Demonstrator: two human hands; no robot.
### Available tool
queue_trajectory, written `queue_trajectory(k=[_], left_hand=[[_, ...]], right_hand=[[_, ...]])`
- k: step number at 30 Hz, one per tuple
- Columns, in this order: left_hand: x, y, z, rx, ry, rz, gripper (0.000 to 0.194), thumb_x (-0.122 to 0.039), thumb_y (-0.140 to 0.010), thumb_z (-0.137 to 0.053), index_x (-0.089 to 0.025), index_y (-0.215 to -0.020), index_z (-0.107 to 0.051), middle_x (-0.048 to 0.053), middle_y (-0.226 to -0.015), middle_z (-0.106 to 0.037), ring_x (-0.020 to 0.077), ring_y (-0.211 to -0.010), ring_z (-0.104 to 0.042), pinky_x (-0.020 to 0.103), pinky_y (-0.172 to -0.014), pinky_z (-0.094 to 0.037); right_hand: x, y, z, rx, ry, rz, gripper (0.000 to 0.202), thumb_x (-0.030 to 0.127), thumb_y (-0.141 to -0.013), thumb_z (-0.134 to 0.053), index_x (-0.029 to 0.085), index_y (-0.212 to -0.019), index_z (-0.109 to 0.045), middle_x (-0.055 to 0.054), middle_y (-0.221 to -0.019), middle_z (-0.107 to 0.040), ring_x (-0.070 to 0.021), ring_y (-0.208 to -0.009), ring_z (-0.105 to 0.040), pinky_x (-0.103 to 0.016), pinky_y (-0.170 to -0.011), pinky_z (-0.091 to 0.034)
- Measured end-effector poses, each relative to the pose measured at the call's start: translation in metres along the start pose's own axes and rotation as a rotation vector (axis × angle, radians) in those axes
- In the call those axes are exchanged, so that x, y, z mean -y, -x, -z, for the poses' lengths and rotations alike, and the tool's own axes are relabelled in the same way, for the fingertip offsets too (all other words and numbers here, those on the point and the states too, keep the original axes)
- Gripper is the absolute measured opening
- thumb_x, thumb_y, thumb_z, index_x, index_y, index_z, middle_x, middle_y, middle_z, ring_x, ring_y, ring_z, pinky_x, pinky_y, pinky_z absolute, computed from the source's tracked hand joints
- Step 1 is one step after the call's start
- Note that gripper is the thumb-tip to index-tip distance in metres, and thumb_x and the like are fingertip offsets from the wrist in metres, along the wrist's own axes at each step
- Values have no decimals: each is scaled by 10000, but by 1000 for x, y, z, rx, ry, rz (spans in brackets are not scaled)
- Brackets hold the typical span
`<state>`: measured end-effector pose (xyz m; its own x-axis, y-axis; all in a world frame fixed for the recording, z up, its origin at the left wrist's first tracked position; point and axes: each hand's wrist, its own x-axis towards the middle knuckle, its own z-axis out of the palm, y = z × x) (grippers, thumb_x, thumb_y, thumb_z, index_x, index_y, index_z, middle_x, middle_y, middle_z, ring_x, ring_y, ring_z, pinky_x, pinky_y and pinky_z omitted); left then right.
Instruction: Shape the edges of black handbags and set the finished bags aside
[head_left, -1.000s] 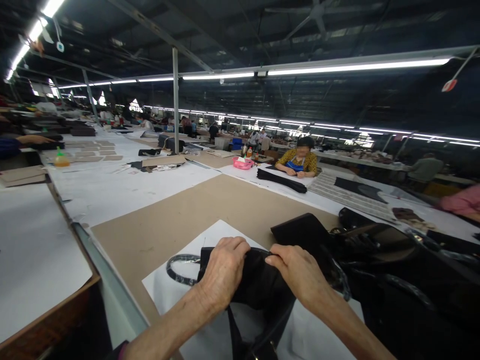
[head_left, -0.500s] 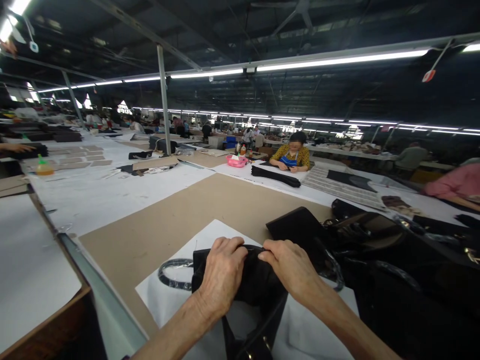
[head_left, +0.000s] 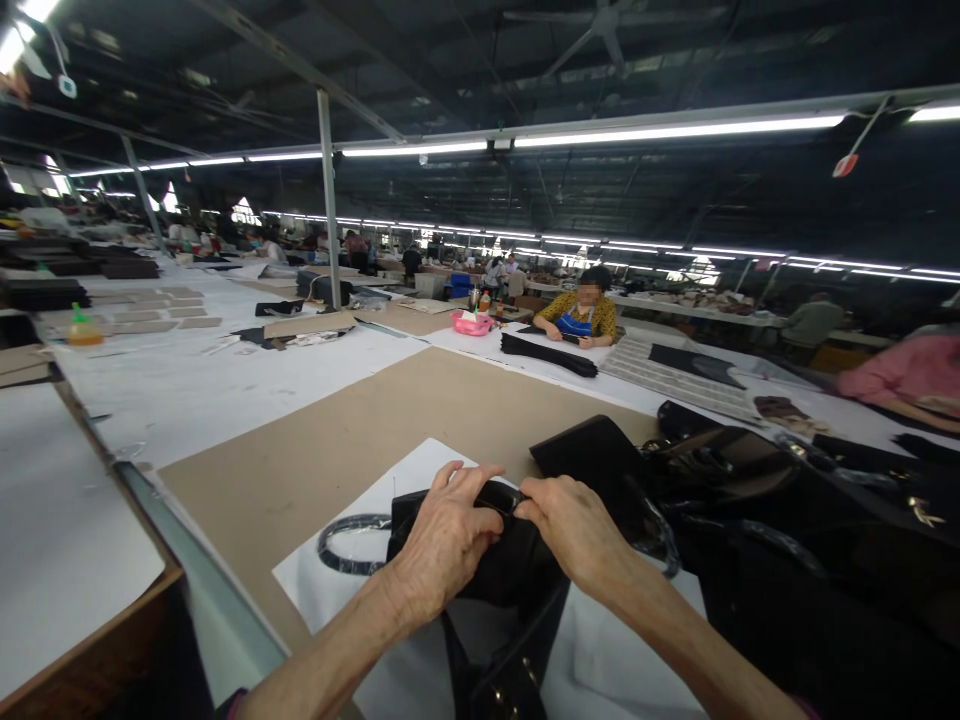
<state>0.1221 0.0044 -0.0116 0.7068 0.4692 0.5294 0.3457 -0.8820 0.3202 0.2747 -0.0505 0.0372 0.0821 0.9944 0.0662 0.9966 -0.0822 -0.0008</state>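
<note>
A black handbag [head_left: 506, 580] with gold-coloured metal fittings lies in front of me on a white sheet [head_left: 431, 455]. My left hand [head_left: 454, 520] is closed on the bag's far edge, thumb and fingers pinching the black material. Close to its right, my right hand [head_left: 570, 520] pinches the same edge between thumb and fingertips. A plastic-wrapped handle loop [head_left: 349, 545] sticks out at the bag's left side, and another wrapped handle [head_left: 664, 535] shows at its right. My fingers partly hide the gripped edge.
Black bags with wrapped handles [head_left: 750, 500] are heaped on the right. Brown board [head_left: 337, 440] covers the table ahead. Beyond it are a bundle of black strips [head_left: 547, 355], a pink basket [head_left: 472, 322] and a seated co-worker in yellow [head_left: 589, 310]. A glue bottle [head_left: 84, 328] stands far left.
My left fingers have lifted and bent differently over the bag's edge, with the thumb now lower. The edge between my hands has opened into a fold. My right hand has shifted slightly.
</note>
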Motion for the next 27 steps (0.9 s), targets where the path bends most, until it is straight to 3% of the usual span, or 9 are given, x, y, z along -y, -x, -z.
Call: queue_trajectory(k=[4, 9, 13, 16, 22, 27], left_hand=[[2, 0, -1, -7, 9, -1, 205, -43, -693, -555, -222, -672, -652, 33, -1256, -460, 198, -1084, -446, 428, -996, -253], [1, -8, -6, -88, 39, 181, 180, -103, -767, -511, -215, -737, -648, 20, -1188, -510, 187, -961, -486, 347, -849, -402], [2, -13, -9, -89, 66, 191, 196, -105, -791, -470, -213, -735, -624, -14, -1147, -535, 171, -928, -487, 315, -830, -407], [3, -14, -9, -89, 72, 213, 195, -106, -806, -443, -203, -748, -602, -15, -1098, -560, 167, -905, -489, 295, -804, -407], [2, -15, -8, -52, 45, 258, 112, -119, -787, -471, -179, -736, -551, 3, -776, -602, 157, -762, -496, 268, -723, -393], [2, -15, -8, -62, 51, 254, 103, -124, -784, -468, -179, -727, -534, 5, -765, -596, 156, -755, -489, 259, -712, -373]], right_hand=[[-1, 1, -1, -11, 26, 7, 158, 265, -826, -495, 212, -754, -625, -41, -716, -670, -194, -725, -628, -254, -555, -305], [-2, 3, -1, 0, 63, 76, 106, 306, -770, -591, 233, -845, -606, -21, -763, -678, -208, -764, -627, -258, -589, -330], [-1, 1, -2, -20, 125, 65, 191, 367, -714, -646, 235, -847, -606, -32, -767, -680, -231, -762, -629, -266, -577, -327], [0, -2, -2, -45, 154, 82, 133, 355, -742, -617, 237, -804, -614, -32, -731, -678, -218, -720, -631, -261, -540, -299], [1, -6, 0, -62, 165, 97, 161, 349, -795, -553, 224, -720, -623, -42, -700, -679, -204, -698, -628, -262, -518, -256], [1, -4, 3, -34, 130, 89, 240, 325, -850, -467, 216, -700, -620, -36, -691, -676, -177, -689, -613, -266, -542, -261]])
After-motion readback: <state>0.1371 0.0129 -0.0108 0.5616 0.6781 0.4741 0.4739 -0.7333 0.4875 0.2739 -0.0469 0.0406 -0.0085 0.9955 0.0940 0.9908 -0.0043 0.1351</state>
